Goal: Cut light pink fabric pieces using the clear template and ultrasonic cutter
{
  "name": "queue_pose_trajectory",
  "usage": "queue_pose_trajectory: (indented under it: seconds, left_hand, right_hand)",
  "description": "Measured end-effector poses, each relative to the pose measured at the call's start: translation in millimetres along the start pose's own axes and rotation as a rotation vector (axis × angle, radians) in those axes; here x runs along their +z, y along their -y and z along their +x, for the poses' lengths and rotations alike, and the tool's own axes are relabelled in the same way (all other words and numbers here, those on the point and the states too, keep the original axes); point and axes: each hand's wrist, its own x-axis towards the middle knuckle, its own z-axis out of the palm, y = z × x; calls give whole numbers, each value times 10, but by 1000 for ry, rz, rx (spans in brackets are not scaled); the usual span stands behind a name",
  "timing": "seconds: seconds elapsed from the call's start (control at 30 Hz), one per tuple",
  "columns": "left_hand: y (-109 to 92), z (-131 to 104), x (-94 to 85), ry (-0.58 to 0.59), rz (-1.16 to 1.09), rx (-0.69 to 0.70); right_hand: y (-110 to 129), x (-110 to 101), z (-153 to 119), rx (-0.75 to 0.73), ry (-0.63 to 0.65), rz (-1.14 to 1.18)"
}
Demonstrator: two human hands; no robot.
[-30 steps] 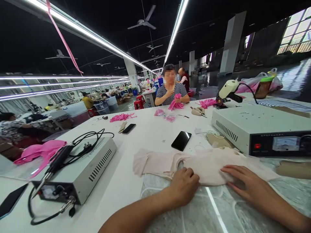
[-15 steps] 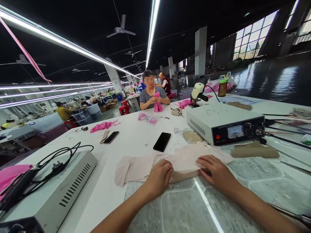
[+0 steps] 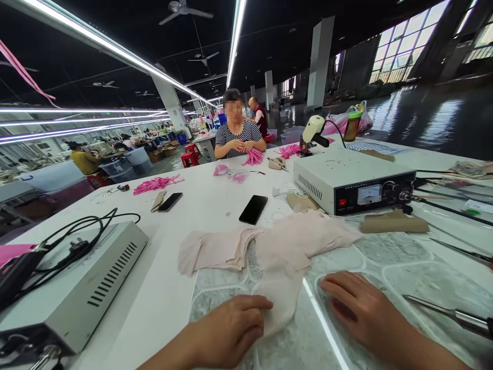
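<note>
My left hand (image 3: 235, 325) is at the near edge of a sheer pale pink fabric piece (image 3: 283, 295), its index finger extended over the cloth and the other fingers curled. The edge under those fingers is hidden. This piece lies on the grey marbled mat (image 3: 327, 349), its far end running up to a loose heap of the same fabric (image 3: 308, 234). Left of the heap is a layered stack of pale pink pieces (image 3: 219, 249). To the right of the cloth, my right hand (image 3: 360, 308) rests low over the mat, fingers bent loosely, nothing visible in it.
A black phone (image 3: 253, 209) lies beyond the fabric. One grey control box (image 3: 354, 182) stands at the right, another (image 3: 77, 288) at the left with cables on top. A metal-tipped tool (image 3: 442, 308) lies right of my right hand. Across the table, a person (image 3: 239, 139) handles pink strips.
Both hands have come back toward me from the fabric heap. One pale piece now stretches nearer me under my left hand, while my right hand has left the cloth.
</note>
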Motion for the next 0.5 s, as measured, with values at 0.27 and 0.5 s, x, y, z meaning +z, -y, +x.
queue_pose_trajectory:
  seconds: [0.27, 0.5]
  left_hand:
    - [11, -79, 8, 60, -87, 17]
    - [-4, -249, -57, 178, -98, -43]
  right_hand:
    - [-67, 328, 433, 89, 143, 159]
    - [77, 20, 266, 299, 207, 261]
